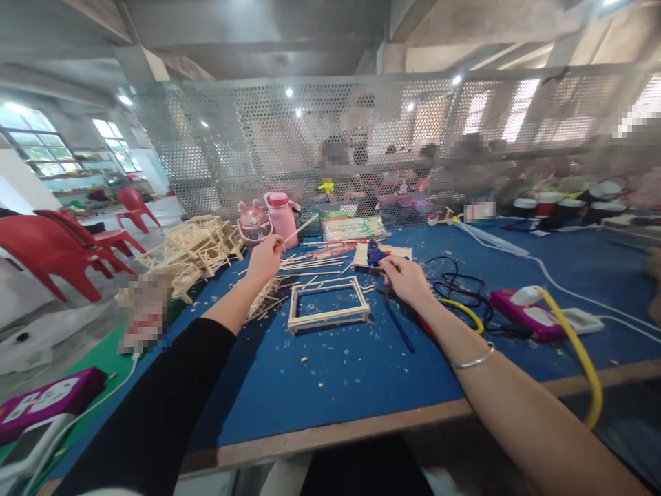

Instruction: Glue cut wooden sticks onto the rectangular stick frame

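Observation:
My left hand (266,258) is raised over the blue table, its fingers pinched on a thin wooden stick (304,227) that points up to the right. My right hand (407,279) is closed on a blue tool that looks like a glue gun (375,253). Below and between the hands, a rectangular frame of wooden sticks (330,319) rests on the table; neither hand touches it. Behind the blue tool lies a flat wooden stick piece (361,257), partly hidden. Loose sticks (315,264) are strewn behind the frame.
Stacked stick frames (201,248) stand left of a pink bottle (281,219). Packed sticks (354,229) lie at the back, before a perforated metal screen (232,138). Rightward are black cable (457,279), a purple power strip (537,318) and a yellow cable (578,358).

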`<state>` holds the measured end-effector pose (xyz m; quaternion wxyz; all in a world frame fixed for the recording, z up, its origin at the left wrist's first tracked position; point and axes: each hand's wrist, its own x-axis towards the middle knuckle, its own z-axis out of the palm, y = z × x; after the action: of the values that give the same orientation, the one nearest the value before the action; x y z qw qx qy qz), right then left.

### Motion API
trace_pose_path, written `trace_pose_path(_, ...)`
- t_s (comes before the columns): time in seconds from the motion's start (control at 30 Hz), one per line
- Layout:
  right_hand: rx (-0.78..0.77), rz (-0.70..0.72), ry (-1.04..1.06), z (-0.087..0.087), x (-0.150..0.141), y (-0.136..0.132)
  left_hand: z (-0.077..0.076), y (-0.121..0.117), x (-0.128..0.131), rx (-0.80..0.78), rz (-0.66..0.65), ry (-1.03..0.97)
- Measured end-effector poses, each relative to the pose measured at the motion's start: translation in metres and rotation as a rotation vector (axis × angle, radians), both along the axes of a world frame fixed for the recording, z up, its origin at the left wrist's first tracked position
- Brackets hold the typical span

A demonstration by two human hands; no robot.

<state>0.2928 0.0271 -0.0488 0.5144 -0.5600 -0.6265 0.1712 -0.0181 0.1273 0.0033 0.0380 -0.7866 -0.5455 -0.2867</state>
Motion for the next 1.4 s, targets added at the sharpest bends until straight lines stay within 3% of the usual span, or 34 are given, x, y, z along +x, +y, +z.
trace_pose_path(0.13, -0.022, 0.113, 0.118, 0.013, -0.009, -0.012, 0.009, -0.067, 0.017, 0.060, -0.119, -0.088)
trace_pose_path(0.23, -0.083, 0.384, 0.387, 0.022, -0.015, -0.023, -0.002, -0.119, 0.033, 0.144, -0.370, -0.116)
trace_pose_path(0.33, -0.155, 0.542, 0.498, 0.024, -0.017, -0.028, -0.018, -0.146, 0.040, 0.241, -0.431, -0.077)
trace_pose_path(0.47, -0.190, 0.523, 0.123, 0.020, -0.016, -0.028, -0.027, -0.142, 0.033, 0.332, -0.466, 0.023)
trace_pose_path(0.57, -0.171, 0.486, -0.070, 0.016, -0.014, -0.025, -0.024, -0.127, 0.017, 0.284, -0.438, -0.062)
trace_pose_path(0.73, -0.226, 0.417, 0.136, 0.010, -0.009, -0.019, -0.017, -0.109, -0.013, 0.151, -0.154, -0.520)
trace_pose_path(0.83, -0.230, 0.415, 0.181, 0.008, -0.010, -0.019, -0.019, -0.106, -0.018, -0.037, -0.196, -0.758)
trace_pose_path(0.9, -0.232, 0.417, 0.164, 0.007, -0.011, -0.020, -0.022, -0.107, -0.015, -0.172, -0.280, -0.790)
trace_pose_path(1.07, -0.253, 0.451, 0.064, 0.009, -0.008, -0.023, -0.021, -0.114, -0.009, -0.312, -0.347, -0.682)
trace_pose_path(1.23, -0.271, 0.493, -0.200, 0.015, 0.000, -0.026, -0.010, -0.121, -0.014, -0.356, -0.359, -0.317)
trace_pose_path(1.4, -0.275, 0.508, -0.323, 0.010, 0.001, -0.022, -0.006, -0.122, -0.021, -0.430, -0.326, -0.174)
